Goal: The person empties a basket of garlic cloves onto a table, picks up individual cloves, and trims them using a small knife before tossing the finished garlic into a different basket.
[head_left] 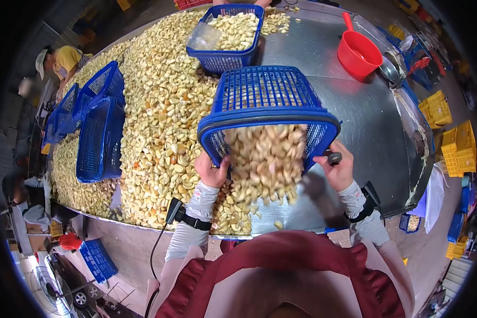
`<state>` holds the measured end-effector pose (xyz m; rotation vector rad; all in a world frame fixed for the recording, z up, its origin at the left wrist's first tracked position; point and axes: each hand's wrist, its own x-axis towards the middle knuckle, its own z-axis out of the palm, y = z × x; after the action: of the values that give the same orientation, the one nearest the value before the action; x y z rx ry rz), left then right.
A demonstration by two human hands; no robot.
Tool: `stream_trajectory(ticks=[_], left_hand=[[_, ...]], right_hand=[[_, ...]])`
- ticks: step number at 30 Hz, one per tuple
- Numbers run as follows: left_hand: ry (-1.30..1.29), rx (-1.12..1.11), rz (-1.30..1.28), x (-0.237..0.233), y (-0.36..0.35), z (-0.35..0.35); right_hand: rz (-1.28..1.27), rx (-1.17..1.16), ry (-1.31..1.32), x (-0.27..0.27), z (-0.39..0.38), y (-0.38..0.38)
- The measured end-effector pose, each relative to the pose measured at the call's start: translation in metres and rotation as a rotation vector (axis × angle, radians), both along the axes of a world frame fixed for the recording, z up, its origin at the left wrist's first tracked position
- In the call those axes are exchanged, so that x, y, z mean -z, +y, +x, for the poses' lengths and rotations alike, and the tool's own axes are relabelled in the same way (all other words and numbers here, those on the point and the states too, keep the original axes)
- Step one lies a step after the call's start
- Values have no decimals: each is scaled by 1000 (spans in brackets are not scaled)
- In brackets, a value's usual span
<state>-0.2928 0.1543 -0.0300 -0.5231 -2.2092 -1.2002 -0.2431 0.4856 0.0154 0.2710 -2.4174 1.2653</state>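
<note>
A blue plastic basket (270, 90) is tipped on its side, its open mouth toward me. Pale cream pieces (267, 159) that look like peeled garlic cloves spill from it onto the metal table, blurred by motion. My left hand (212, 168) grips the left rim, thumb on the outside. On the right side, my right hand (338, 168) pinches the rim, and a small dark object (334, 158) shows at its fingers; what it is, I cannot make out. A wide heap of the same pieces (164, 122) lies left of the basket.
Another blue basket (222, 55) of pieces with a clear scoop stands behind, a person's hands at its far rim. Several blue baskets (98, 138) sit on the heap at left. A red dipper (359, 54) lies on the metal table (376, 138). A person in yellow (68, 61) is at far left.
</note>
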Motion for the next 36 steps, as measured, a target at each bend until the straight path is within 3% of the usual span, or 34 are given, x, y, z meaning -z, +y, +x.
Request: stream_trajectory(ticks=[3,4,5,7,8,9,11,12,14,16,19,23,25,26,27,29,31,36], left_hand=[[-223,54,9,3,-2,11],[-522,122,226,-3,-2,15],[-531,116,226,-4,-6,15],[-891,188,149,-12,-16,12],[-930,207,57,-20,-17,9],[-932,212,145,-17,-15,10],[-1090,210,219,-19,-15,17],[-1089,209,218,-14,-13,21],[-572,233,273,13,-12,39],[-556,216,125,29,-15,56],[-390,248,107,21,-2,66],[-265,274,93,9,13,55],[-232,274,86,8,19,52],[-216,271,80,6,21,54],[-202,271,81,4,22,58],[-178,257,78,0,24,64],[-150,244,71,-6,24,65],[-59,213,39,-23,25,58]], right_hand=[[-57,-36,-55,-12,-2,-2],[-88,-95,-144,-19,-3,-1],[-91,-100,-153,-26,-5,-3],[50,-58,-330,-35,-10,-8],[62,-127,-228,-35,-12,-8],[62,-127,-238,-38,-12,-5],[-38,-196,-392,-41,-10,0],[-53,-213,-358,-36,-6,2],[16,-236,-233,-22,7,10],[190,-242,114,-14,19,15],[125,-325,152,2,37,21],[9,-280,149,83,61,41],[-43,-269,164,89,65,42],[-62,-242,-8,88,68,48],[-59,-244,0,90,74,49],[72,-190,-30,106,95,49],[-133,-163,-158,118,104,46],[-211,-81,-119,113,96,43]])
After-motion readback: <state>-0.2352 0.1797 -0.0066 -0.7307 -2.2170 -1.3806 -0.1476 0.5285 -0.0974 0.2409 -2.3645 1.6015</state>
